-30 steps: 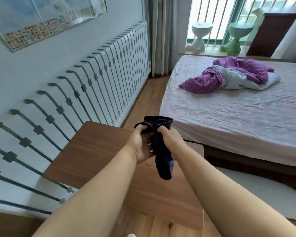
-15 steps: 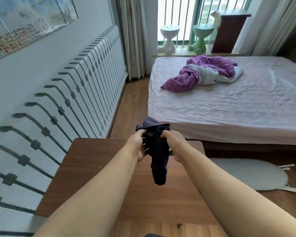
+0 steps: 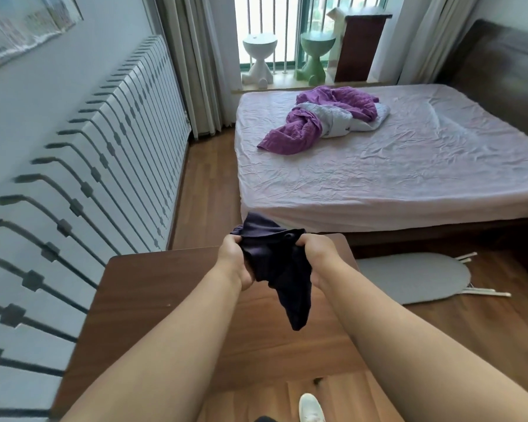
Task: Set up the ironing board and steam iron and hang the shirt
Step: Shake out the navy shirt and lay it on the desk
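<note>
- Head camera is looking forward and down over two bare forearms that are reaching out above a dark brown wooden desk [image 3: 153, 303].
- The left hand [image 3: 235, 263] is gripping one bunched edge of a dark navy fabric shirt [image 3: 282, 269], its fingers curling into the cloth.
- The right hand [image 3: 316, 254] is gripping the opposite edge of the shirt, its fingers also curling round the cloth.
- The shirt is hanging crumpled between the two hands above the desk, with one end drooping down to a point and not touching the desktop.
- A grey oval ironing board [image 3: 415, 277] is lying flat on the wooden floor [image 3: 208, 190] to the right of the desk, with its pale legs [image 3: 488, 292] sticking out at the far right end.
- A bed with a wrinkled pale pink sheet [image 3: 409, 166] is standing beyond the desk and the board, and a crumpled purple and white blanket [image 3: 326, 117] is lying on it near the window side.
- A white ribbed radiator cover with dark metal bars [image 3: 110, 166] is running along the left wall.
- A white figure-shaped stool [image 3: 259, 57] and a green figure-shaped stool [image 3: 316, 56] are standing side by side on the window ledge, just beside a dark brown cabinet [image 3: 360, 45].
- A white shoe [image 3: 311, 408] is showing at the bottom edge on the floor.
</note>
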{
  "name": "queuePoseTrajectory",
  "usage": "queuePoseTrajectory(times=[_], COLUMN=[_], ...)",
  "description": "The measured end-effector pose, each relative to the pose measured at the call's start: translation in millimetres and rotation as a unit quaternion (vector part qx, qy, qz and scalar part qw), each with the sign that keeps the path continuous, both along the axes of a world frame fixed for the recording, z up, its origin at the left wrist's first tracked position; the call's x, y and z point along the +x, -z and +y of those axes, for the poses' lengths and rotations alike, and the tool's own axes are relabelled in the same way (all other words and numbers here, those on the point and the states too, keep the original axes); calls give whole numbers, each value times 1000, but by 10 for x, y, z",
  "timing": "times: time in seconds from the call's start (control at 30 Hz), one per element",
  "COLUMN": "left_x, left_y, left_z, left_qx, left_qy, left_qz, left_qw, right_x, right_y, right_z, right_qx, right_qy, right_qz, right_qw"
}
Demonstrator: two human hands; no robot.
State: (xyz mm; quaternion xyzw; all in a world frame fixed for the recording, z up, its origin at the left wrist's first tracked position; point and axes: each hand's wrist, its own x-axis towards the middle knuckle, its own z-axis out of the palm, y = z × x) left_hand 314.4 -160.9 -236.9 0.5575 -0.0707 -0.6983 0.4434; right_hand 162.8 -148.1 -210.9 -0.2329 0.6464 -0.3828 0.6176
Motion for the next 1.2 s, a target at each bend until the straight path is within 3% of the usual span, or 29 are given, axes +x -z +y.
queuePoseTrajectory(times=[0.13,0.37,0.57,0.7,0.77,0.97,1.1,1.2], left_x=[111,275,226,162,125,30,-41,-52], left_y=[91,160,100,110,122,164,83,65], left_z=[-70,-136,-205,-242,-247,-256,-280,-320], left_qx=[17,-47,-76,-72,-65,-51,-47,-40], left_qy=[-47,-71,-58,-20,-14,11,55,64], left_qz=[20,60,47,45,44,83,68,44], left_qw=[999,995,994,996,997,995,995,996], right_x=[-70,-308,-435,-419,-383,-225,-196,-226], right_y=[84,317,628,738,721,711,792,657], right_z=[-95,-217,-362,-423,-463,-534,-558,-634], right_qx=[15,91,186,120,89,-7,-231,-258], right_qy=[48,65,-42,-163,-177,-289,-311,-328], right_qz=[-6,27,103,265,315,173,261,235], right_qw=[999,993,976,943,928,942,884,878])
